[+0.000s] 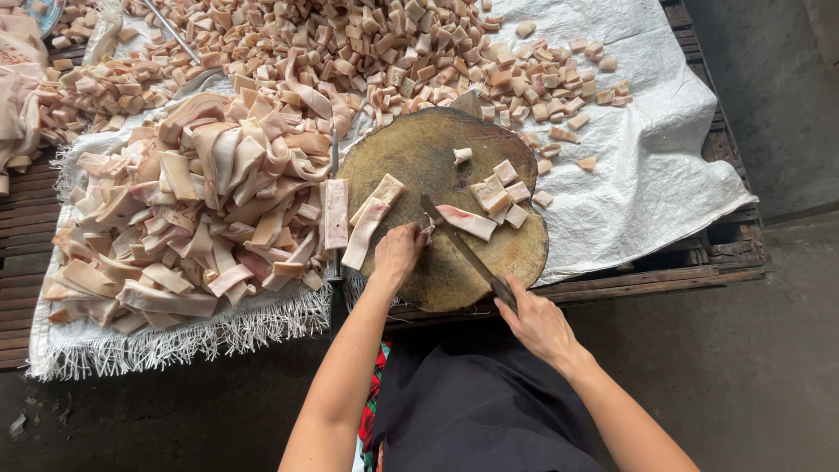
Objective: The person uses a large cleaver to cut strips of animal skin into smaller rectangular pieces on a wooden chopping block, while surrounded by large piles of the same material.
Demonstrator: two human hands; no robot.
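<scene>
Bare grey concrete lay below the low slatted wooden surface (664,280), where a round, worn chopping block (419,157) sat on a white woven sheet (647,175). Of the two hands, the right hand (537,323) gripped the handle of a long knife (463,249), and the left hand (398,253) pinched the near end of a pale pink strip of pork skin (468,221) lying across the block. It looked soft, floppy and greasy, best pinned at one end, with a heap of strips (192,210) and cut squares (411,52) beyond.

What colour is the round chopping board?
The round chopping board is dull greenish brown, seen in the head view.
</scene>
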